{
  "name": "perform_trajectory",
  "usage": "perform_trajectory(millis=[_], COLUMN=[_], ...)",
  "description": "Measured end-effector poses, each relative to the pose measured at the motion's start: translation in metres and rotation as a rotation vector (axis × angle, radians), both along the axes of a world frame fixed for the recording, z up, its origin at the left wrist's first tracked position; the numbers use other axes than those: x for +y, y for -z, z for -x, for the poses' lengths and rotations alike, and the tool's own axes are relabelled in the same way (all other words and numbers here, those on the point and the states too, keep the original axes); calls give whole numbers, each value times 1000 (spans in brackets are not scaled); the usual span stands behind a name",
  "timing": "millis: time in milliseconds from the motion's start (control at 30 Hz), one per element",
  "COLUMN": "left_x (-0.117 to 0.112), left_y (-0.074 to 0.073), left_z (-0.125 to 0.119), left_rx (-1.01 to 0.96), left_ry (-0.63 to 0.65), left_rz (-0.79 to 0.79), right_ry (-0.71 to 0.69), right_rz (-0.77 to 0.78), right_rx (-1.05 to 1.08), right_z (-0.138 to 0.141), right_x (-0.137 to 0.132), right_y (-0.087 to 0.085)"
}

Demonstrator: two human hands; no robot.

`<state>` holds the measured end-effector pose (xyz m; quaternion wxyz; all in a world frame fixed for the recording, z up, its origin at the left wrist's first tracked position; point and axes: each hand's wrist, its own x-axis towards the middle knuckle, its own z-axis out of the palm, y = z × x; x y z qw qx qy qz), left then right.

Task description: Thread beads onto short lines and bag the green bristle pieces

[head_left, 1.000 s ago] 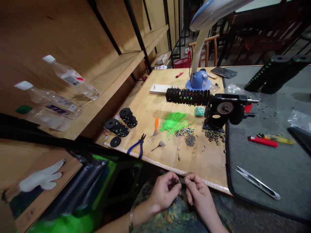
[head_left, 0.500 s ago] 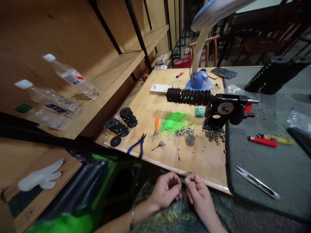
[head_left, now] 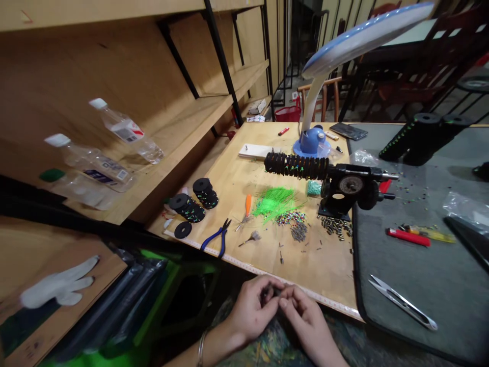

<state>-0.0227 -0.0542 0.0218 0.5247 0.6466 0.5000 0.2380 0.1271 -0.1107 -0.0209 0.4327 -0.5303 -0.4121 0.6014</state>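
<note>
My left hand (head_left: 255, 308) and my right hand (head_left: 301, 312) meet over my lap, just off the table's front edge. The fingers of both are curled and pinched, the tips touching or nearly so. Whatever lies between them is too small or too hidden to name. Beyond them on the wooden table (head_left: 252, 275) lie a small metal piece (head_left: 281, 257), a heap of tiny grey metal parts (head_left: 298, 232), multicoloured beads (head_left: 292, 218) and a bundle of bright green strands (head_left: 277, 201). A black clamp-like device (head_left: 340, 188) carries a dark wound spool (head_left: 297, 165).
Blue-handled pliers (head_left: 217, 239), an orange-handled tool (head_left: 248, 205) and black spools (head_left: 187, 208) are at the left. Thread snips (head_left: 403, 302) and a red cutter (head_left: 408, 237) lie on the grey mat (head_left: 382, 260). A blue-white lamp (head_left: 311, 142) stands behind; bottles (head_left: 126, 130) rest on the shelf.
My right hand has come left against my left hand, closing the gap between their fingertips. The camera view has tilted up slightly, so the table appears lower.
</note>
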Motion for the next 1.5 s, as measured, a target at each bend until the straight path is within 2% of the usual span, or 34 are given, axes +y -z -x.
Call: perform_trajectory(millis=[133, 300, 433, 500, 567, 633, 733, 867, 967, 1100, 1233, 1300, 1400, 1500], left_x=[5, 10, 22, 30, 36, 38, 34, 27, 27, 31, 32, 31, 31, 31], left_y=[-4, -7, -8, -8, -7, -7, -8, -9, -9, -12, -26, -34, -43, -45], left_z=[7, 8, 15, 21, 27, 30, 27, 16, 8, 1, -1, 0, 3, 7], left_rx=[-73, -5, -31, -91, -169, -241, -311, -339, -325, -262, -157, -103, -11, 108], left_ry=[-5, -27, -130, -192, -195, -146, -69, -16, 26, 9, -12, 16, 101, 135], left_rz=[25, -104, -143, -94, 0, 111, 253, 299, 269, 178, 39, -68, -236, -317], right_ry=[-32, 30, 80, 100, 107, 114, 127, 144, 136, 33, -5, 4, -10, -102], right_rz=[-50, -100, -101, -65, 9, 78, 101, 102, 101, 66, -66, -107, -108, -51], right_rx=[-63, -115, -144, -86, 16, 109, 173, 188, 183, 116, -72, -129, -50, 88], right_z=[2, 4, 0, -1, -2, -1, 1, 4, 3, -3, -13, -15, -12, -7], right_x=[4, 8, 9, 9, 9, 10, 11, 11, 11, 16, 24, 28, 34, 42], right_y=[-7, -13, -11, -8, -6, -5, -7, -16, -18, -17, -25, -32, -38, -36])
